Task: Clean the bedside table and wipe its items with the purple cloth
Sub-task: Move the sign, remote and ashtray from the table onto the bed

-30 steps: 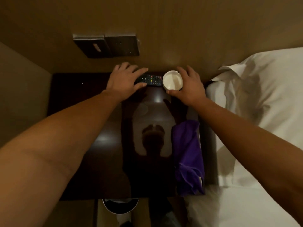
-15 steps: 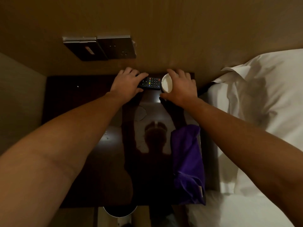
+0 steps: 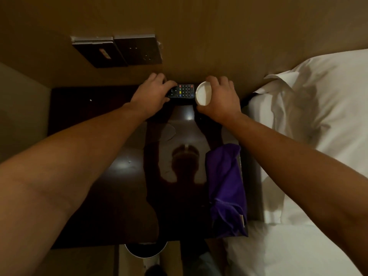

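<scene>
A dark glossy bedside table [image 3: 111, 196] stands against the wall. At its back edge lies a black remote control [image 3: 184, 91] with coloured buttons; my left hand [image 3: 151, 94] grips its left end. My right hand [image 3: 221, 98] holds a small round white dish [image 3: 203, 93], tilted on edge with its open face turned left toward the remote. The purple cloth [image 3: 225, 188] lies bunched along the table's right side, untouched by either hand.
A bed with white pillow [image 3: 318, 108] and sheet [image 3: 288, 251] adjoins the table on the right. Switch and socket panels [image 3: 117, 50] are on the wall above. A round bin [image 3: 146, 250] sits below the table's front edge. Small crumbs [image 3: 129, 161] dot the tabletop.
My right hand has tipped the white dish from flat up onto its edge and lifted it. My left hand has closed further over the remote's left end.
</scene>
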`<action>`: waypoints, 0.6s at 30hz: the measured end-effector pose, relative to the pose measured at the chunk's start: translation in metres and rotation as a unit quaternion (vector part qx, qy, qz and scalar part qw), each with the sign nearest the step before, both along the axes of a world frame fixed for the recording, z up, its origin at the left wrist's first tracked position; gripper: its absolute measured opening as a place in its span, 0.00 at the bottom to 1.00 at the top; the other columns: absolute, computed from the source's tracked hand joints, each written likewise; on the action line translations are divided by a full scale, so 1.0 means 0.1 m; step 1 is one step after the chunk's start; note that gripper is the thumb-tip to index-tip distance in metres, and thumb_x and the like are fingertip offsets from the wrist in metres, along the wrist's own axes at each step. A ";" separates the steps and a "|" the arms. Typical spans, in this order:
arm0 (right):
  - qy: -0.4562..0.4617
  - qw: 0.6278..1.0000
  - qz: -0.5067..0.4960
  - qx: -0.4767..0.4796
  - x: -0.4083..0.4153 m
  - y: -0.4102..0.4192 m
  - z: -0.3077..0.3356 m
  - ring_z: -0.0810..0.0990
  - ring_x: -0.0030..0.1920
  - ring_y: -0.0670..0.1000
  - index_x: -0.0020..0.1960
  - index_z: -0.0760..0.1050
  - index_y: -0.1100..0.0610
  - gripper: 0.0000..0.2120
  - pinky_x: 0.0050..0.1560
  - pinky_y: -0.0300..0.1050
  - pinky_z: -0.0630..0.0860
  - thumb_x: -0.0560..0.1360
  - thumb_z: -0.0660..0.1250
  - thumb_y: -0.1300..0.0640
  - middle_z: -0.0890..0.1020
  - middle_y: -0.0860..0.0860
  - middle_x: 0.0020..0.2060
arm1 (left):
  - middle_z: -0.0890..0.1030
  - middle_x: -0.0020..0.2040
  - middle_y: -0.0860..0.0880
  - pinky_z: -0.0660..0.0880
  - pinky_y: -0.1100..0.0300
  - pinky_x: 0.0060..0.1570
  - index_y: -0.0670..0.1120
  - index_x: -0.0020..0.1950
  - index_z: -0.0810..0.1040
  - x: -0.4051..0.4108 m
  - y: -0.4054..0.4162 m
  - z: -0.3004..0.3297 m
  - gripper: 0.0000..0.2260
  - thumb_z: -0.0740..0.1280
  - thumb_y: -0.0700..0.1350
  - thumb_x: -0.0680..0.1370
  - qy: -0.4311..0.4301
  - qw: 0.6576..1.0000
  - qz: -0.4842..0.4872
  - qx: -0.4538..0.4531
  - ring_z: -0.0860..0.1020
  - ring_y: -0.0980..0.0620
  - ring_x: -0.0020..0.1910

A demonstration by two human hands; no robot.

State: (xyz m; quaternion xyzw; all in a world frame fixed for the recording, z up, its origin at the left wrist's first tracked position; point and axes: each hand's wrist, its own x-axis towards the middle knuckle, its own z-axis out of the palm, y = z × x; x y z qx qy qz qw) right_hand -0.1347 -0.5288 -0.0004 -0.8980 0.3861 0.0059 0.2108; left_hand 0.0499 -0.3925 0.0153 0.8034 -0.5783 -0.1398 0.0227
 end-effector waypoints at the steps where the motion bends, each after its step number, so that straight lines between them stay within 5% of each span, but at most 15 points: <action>1: -0.007 1.000 -0.010 0.000 -0.07 0.02 0.06 0.71 0.65 0.62 0.72 0.68 0.54 0.39 0.58 0.56 0.75 0.66 0.79 0.46 0.72 0.59 0.65 | 0.73 0.63 0.39 0.73 0.44 0.60 0.45 0.74 0.70 -0.05 0.01 0.06 0.26 0.72 0.39 0.77 0.000 1.000 -0.009 -0.008 0.69 0.38 0.64; 11: -0.077 0.987 -0.137 -0.026 -1.14 0.45 0.77 0.77 0.59 0.63 0.68 0.69 0.54 0.39 0.50 0.50 0.74 0.62 0.78 0.42 0.73 0.58 0.62 | 0.71 0.66 0.39 0.69 0.48 0.66 0.44 0.78 0.65 -0.62 0.28 0.70 0.29 0.70 0.43 0.79 0.000 0.995 -0.074 -0.073 0.69 0.39 0.65; 18: -0.071 0.973 -0.215 -0.050 -2.28 1.20 1.24 0.78 0.58 0.60 0.68 0.68 0.49 0.40 0.48 0.47 0.73 0.61 0.76 0.38 0.74 0.55 0.62 | 0.70 0.66 0.38 0.72 0.42 0.64 0.43 0.78 0.65 -1.30 0.69 1.19 0.28 0.69 0.45 0.79 -0.017 0.981 -0.175 -0.077 0.69 0.38 0.65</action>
